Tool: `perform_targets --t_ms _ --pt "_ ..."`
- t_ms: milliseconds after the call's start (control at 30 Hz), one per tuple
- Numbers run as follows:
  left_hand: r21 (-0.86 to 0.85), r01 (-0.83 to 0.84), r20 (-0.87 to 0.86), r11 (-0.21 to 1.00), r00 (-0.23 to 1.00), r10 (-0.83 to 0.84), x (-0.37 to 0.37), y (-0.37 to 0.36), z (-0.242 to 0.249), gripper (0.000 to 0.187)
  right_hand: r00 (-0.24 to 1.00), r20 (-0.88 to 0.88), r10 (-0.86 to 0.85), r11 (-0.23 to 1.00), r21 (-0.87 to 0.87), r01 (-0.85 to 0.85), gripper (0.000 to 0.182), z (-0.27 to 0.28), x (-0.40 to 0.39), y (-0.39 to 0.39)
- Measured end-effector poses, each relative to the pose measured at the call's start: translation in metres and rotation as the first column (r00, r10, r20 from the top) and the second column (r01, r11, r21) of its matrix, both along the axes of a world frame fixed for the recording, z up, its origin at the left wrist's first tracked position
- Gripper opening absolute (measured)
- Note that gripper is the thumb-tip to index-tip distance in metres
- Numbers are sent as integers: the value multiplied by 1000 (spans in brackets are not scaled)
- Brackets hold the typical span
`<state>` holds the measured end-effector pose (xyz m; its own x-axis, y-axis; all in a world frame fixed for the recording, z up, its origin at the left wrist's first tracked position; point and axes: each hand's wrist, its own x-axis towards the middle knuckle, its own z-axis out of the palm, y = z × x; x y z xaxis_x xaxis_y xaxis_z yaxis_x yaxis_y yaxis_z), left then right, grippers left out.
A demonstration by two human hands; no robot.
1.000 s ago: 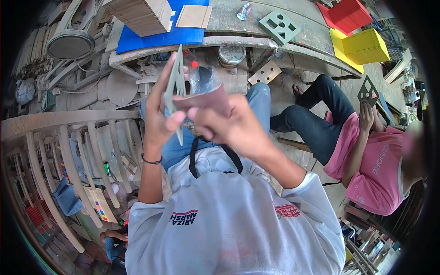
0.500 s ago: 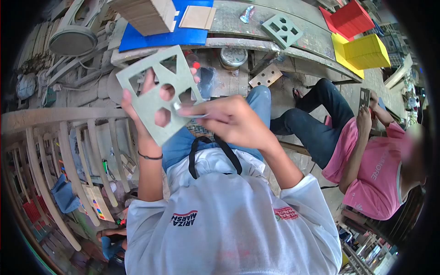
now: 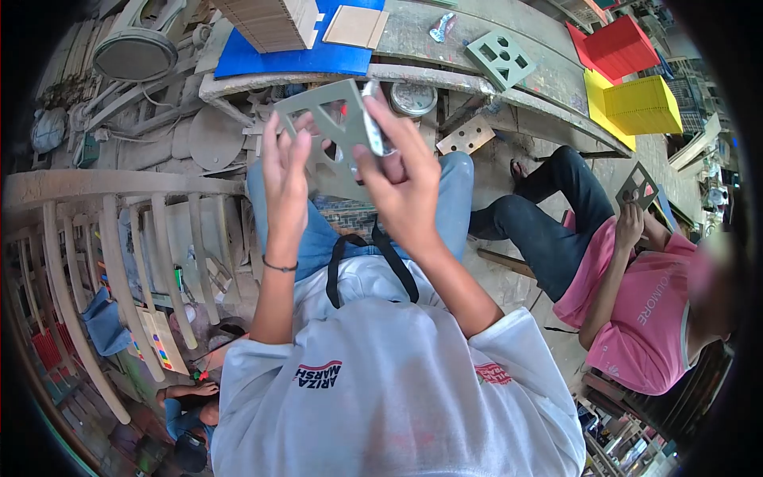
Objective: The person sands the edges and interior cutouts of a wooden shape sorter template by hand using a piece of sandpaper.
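Observation:
A grey-green board with cut-out shapes is held up, tilted, above my lap. My left hand grips its left side, and some fingers show through a cut-out. At the opposite edge, my right hand pinches a folded whitish sheet that looks like sandpaper. The sheet lies along the board's right edge. My right fingers partly hide the board's lower right side.
Ahead on the workbench are a blue panel under a wooden box, a similar green board, and red and yellow pieces. A person in pink sits right, holding another board. Wooden railings stand left.
The board has turned more edge-on and shifted right. My right hand has moved up from the board's face to its right edge with the sandpaper.

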<state>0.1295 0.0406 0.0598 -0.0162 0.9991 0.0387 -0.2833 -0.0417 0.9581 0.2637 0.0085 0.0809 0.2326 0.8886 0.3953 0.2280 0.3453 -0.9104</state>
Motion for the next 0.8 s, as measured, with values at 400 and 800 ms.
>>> perform_targets --t_ms 400,800 --pt "12 431 352 902 843 -407 -9 -13 4 110 917 64 393 919 -65 -389 64 21 -11 -10" --pt "46 484 969 874 190 -157 -13 -12 2 85 791 545 278 929 57 -366 56 15 10 11"
